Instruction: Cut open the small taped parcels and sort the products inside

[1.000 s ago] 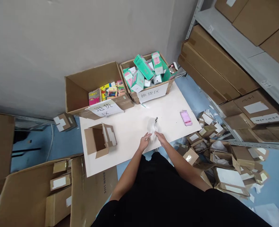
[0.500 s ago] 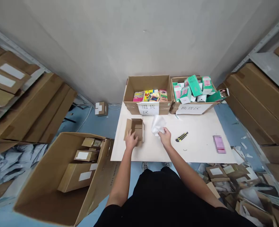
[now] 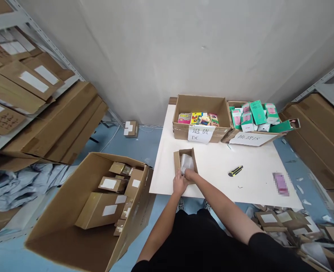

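White wrapping (image 3: 187, 161) looks to be going into the small open box (image 3: 195, 159) on the table (image 3: 216, 164)
From here it lies inside the walls, with the right hand (image 3: 191, 176) over the near end and the left hand (image 3: 179, 184) at the near-left corner; fingers overlap, so I can't tell if either pinches; next probably calls for releasing the wrapping; what it covers, if anything, is hidden

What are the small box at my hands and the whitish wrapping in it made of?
Small box: matte brown cardboard, going by its stiff flaps. Whitish wrapping: probably thin plastic with a soft sheen, since it looks hazy; foam sheet is possible.
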A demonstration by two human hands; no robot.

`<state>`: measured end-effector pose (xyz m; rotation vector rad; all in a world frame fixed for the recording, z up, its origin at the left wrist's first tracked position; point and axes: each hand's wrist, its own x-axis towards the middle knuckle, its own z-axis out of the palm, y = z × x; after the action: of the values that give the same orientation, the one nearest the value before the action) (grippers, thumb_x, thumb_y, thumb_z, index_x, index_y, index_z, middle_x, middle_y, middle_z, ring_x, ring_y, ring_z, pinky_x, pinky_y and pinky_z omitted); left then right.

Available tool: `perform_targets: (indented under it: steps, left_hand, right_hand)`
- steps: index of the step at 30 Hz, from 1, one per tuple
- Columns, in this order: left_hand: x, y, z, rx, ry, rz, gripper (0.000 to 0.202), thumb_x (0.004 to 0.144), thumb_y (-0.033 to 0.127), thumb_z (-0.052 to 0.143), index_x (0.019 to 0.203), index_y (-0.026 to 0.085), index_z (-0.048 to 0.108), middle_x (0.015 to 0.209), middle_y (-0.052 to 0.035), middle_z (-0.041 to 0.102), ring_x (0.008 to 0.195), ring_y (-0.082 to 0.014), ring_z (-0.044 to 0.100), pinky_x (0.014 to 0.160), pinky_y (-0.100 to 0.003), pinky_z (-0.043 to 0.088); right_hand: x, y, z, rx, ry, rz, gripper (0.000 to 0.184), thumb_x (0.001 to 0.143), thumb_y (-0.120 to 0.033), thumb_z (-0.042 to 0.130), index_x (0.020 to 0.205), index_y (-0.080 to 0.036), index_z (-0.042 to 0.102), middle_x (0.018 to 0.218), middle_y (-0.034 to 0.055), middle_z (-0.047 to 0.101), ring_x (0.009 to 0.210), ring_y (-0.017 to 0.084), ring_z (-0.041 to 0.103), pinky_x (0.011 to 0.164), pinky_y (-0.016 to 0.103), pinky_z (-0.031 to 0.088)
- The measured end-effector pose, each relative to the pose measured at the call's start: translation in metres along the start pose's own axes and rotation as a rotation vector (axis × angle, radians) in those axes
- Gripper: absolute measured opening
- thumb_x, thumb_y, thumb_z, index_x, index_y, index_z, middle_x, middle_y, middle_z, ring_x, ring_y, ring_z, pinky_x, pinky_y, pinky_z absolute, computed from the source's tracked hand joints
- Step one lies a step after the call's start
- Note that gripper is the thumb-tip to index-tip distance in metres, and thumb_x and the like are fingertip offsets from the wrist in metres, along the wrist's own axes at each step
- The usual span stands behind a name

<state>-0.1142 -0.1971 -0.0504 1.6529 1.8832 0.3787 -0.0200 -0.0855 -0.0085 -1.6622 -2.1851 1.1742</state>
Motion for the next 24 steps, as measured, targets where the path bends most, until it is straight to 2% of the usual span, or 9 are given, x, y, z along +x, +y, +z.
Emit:
perform_targets:
  steps: [3,5,7,9,12,15,19,21,24]
  left_hand:
    - [0.002,-0.002,-0.008,0.021,-0.025,0.027,0.045,0.087,0.024,0.074,0.132,0.022,0.072,0.176,-0.0132,0.025,0.163,-0.0369,0.023,0.125,-0.054,0.035]
    - [0.007,-0.001,-0.011,0.018,-0.014,0.045,0.035,0.088,0.021,0.071,0.122,0.024,0.076,0.175,-0.0095,0.031,0.162,-0.0359,0.026,0.125,-0.054,0.035]
    - [0.013,0.001,-0.013,-0.008,0.014,0.078,0.027,0.089,0.018,0.068,0.113,0.025,0.079,0.173,-0.0070,0.036,0.160,-0.0348,0.030,0.126,-0.055,0.034]
    - [0.019,0.007,-0.014,-0.045,0.036,0.132,0.023,0.091,0.017,0.066,0.107,0.025,0.081,0.171,-0.0070,0.040,0.157,-0.0341,0.035,0.128,-0.054,0.033]
    - [0.025,0.027,-0.017,-0.070,0.068,0.235,0.021,0.091,0.018,0.067,0.104,0.025,0.081,0.165,-0.0091,0.048,0.152,-0.0351,0.043,0.126,-0.056,0.036]
    - [0.029,0.060,-0.023,-0.070,0.175,0.354,0.018,0.093,0.021,0.068,0.103,0.026,0.081,0.160,-0.0099,0.055,0.147,-0.0351,0.049,0.121,-0.056,0.043]
    - [0.040,0.120,-0.037,-0.079,0.353,0.583,0.015,0.096,0.023,0.066,0.101,0.025,0.080,0.157,-0.0115,0.057,0.144,-0.0335,0.052,0.116,-0.057,0.048]
    - [0.049,0.155,-0.042,-0.066,0.380,0.688,0.013,0.096,0.025,0.068,0.101,0.024,0.080,0.157,-0.0122,0.057,0.144,-0.0336,0.053,0.116,-0.057,0.048]
    - [0.062,0.214,-0.038,-0.048,0.343,0.806,0.016,0.094,0.029,0.072,0.106,0.024,0.081,0.158,-0.0135,0.055,0.149,-0.0364,0.047,0.119,-0.059,0.045]
  right_hand:
    - [-0.024,0.010,0.006,-0.109,0.038,0.046,0.023,0.081,-0.021,0.072,0.100,-0.013,0.081,0.116,0.0222,0.077,0.133,0.039,0.060,0.110,0.046,0.048]
    - [-0.043,0.022,0.005,-0.205,0.120,0.024,0.036,0.089,-0.028,0.067,0.120,-0.012,0.078,0.145,0.0229,0.064,0.151,0.040,0.041,0.121,0.050,0.038]
    - [-0.062,0.039,-0.001,-0.274,0.175,-0.002,0.046,0.089,-0.033,0.070,0.130,-0.014,0.074,0.164,0.0203,0.047,0.160,0.041,0.024,0.127,0.055,0.027]
    - [-0.080,0.057,-0.009,-0.291,0.187,0.013,0.052,0.084,-0.032,0.077,0.134,-0.014,0.072,0.170,0.0190,0.036,0.162,0.043,0.015,0.129,0.058,0.021]
    - [-0.102,0.081,-0.029,-0.282,0.249,0.078,0.049,0.083,-0.022,0.077,0.131,-0.017,0.073,0.174,0.0173,0.029,0.163,0.043,0.011,0.127,0.061,0.023]
    - [-0.117,0.096,-0.056,-0.251,0.382,0.087,0.033,0.086,-0.015,0.072,0.118,-0.020,0.077,0.174,0.0142,0.028,0.163,0.041,0.016,0.125,0.064,0.027]
    - [-0.133,0.110,-0.101,-0.190,0.603,0.012,0.018,0.087,-0.012,0.068,0.102,-0.019,0.077,0.170,0.0156,0.037,0.156,0.040,0.037,0.123,0.068,0.030]
    - [-0.144,0.119,-0.126,-0.148,0.728,-0.008,0.016,0.087,-0.013,0.068,0.099,-0.020,0.077,0.169,0.0149,0.040,0.154,0.038,0.042,0.121,0.064,0.037]
    - [-0.171,0.139,-0.168,-0.092,0.875,0.012,0.015,0.087,-0.013,0.071,0.098,-0.021,0.077,0.168,0.0124,0.042,0.153,0.036,0.043,0.118,0.057,0.045]
